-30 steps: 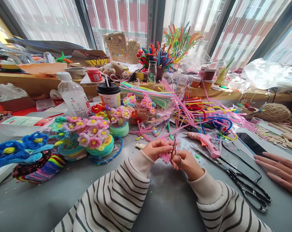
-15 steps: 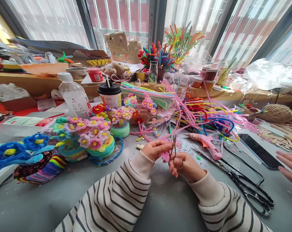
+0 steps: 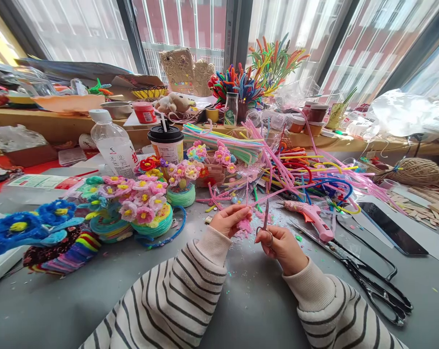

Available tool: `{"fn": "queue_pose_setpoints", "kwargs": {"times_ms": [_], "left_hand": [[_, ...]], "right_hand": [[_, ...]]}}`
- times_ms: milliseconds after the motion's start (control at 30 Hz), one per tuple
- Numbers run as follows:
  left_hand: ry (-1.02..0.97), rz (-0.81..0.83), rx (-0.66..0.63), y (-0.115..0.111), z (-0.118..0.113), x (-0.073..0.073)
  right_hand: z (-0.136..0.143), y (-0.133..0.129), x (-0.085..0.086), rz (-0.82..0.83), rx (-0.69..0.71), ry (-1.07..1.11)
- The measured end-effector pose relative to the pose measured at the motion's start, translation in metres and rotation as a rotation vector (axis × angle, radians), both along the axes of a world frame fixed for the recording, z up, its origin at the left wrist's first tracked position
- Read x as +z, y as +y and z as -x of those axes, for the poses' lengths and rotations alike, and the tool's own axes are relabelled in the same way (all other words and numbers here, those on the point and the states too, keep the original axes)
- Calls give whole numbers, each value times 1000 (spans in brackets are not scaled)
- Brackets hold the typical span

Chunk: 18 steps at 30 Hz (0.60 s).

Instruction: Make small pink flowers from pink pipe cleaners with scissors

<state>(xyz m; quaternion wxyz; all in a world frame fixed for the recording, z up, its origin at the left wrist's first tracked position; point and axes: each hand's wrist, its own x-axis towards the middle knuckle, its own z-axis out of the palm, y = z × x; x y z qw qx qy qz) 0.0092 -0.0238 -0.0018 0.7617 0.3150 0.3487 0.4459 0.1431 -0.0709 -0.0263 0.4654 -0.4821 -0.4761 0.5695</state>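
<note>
Pinched in the fingers of my left hand (image 3: pixel 229 219) is a fuzzy pink pipe cleaner (image 3: pixel 245 226), its fluffy part hanging below the fingertips. My right hand (image 3: pixel 279 248) has its thumb and fingers in the loops of small scissors (image 3: pixel 266 220). Their blades point upward and look closed, a little to the right of the pink piece and apart from it. Left of my hands stand pots of pipe-cleaner flowers (image 3: pixel 143 196) in pink, yellow and blue. Scraps of pink fluff lie on the grey table (image 3: pixel 241 300) around my hands.
To the right lie a pink glue gun (image 3: pixel 316 220), large black scissors (image 3: pixel 372 276) and a phone (image 3: pixel 392 228). Behind are a tangle of pipe cleaners (image 3: pixel 277 169), a lidded cup (image 3: pixel 166 144) and a plastic bottle (image 3: pixel 114 148). A ball of twine (image 3: pixel 419 169) sits at the right.
The scissors have moved away from the pink piece, to the right, and their blades have closed. My left hand has shifted slightly left. Another person's hand at the right edge has left the view.
</note>
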Motion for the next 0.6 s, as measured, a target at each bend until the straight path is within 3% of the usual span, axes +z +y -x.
{"fn": "queue_pose_setpoints", "kwargs": {"times_ms": [200,600], "left_hand": [[21,-64,-33,-1,0,-2],[26,-111,-78,-5,-1,5]], "right_hand": [[2,0,3,-28,-23,32],[7,-7,6,-194,165,-134]]}}
